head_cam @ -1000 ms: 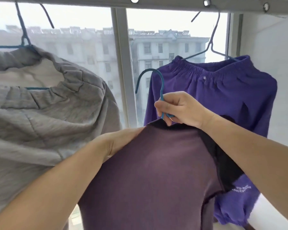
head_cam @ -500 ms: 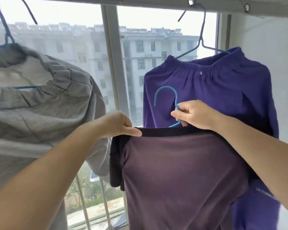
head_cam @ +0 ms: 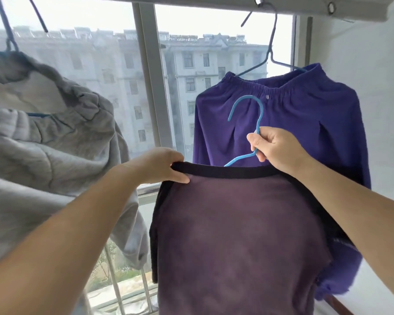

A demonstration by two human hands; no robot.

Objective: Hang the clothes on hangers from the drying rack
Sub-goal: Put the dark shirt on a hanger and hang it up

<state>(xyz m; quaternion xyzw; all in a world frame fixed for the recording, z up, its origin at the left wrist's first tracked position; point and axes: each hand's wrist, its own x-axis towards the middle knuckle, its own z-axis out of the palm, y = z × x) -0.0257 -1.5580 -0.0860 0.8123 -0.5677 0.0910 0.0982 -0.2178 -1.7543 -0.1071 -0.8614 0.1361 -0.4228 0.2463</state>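
A dull purple garment (head_cam: 237, 235) with a black top band hangs on a light blue hanger (head_cam: 248, 123) in front of me. My right hand (head_cam: 273, 148) grips the hanger just below its hook. My left hand (head_cam: 162, 164) pinches the black band at the garment's left corner. The drying rack bar (head_cam: 214, 1) with ring holes runs along the top. A bright purple garment (head_cam: 282, 123) hangs from it on a thin hanger (head_cam: 271, 48) at the right. A grey garment (head_cam: 43, 155) hangs on another hanger at the left.
A window with a vertical frame post (head_cam: 150, 76) is behind the clothes, with buildings outside. Window bars (head_cam: 114, 280) show low down. A white wall (head_cam: 378, 110) closes the right side. A gap lies between the two hung garments under the bar.
The blue hanger with the dull purple garment has moved right and up. My left hand came out from behind the garment and took hold of the black band's left corner.
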